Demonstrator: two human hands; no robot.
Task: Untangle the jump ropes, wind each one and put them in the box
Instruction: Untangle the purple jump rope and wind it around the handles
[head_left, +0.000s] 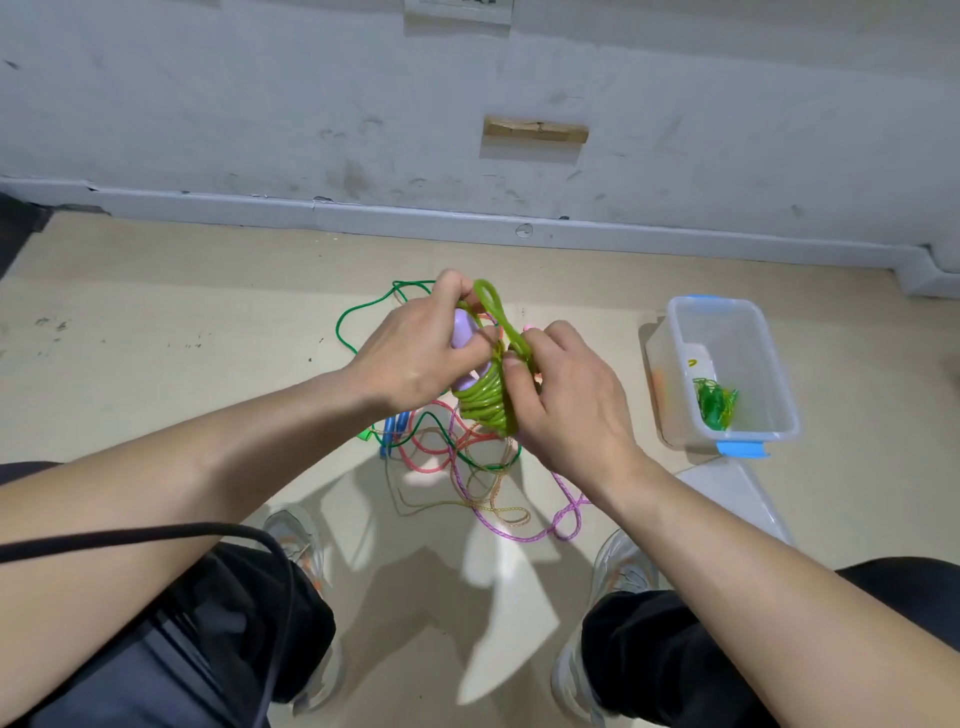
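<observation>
A light-green jump rope (485, 402) is wound in tight coils around its lilac handles (461, 328), held up in front of me. My left hand (415, 348) grips the handles and the top of the bundle. My right hand (566, 400) pinches a free green loop against the coils. Below on the floor lies a tangle of ropes (457, 457): dark green, pink, purple and yellowish cords, plus a blue handle (390, 431). To the right stands a clear plastic box (779, 379) with blue clips; a wound green rope (716, 402) lies inside it.
The box's clear lid (743, 493) lies on the floor just in front of the box. My shoes (298, 535) and knees frame the tangle from below. A grey skirting board and scuffed white wall (467, 130) close off the far side. A black cable crosses my left forearm.
</observation>
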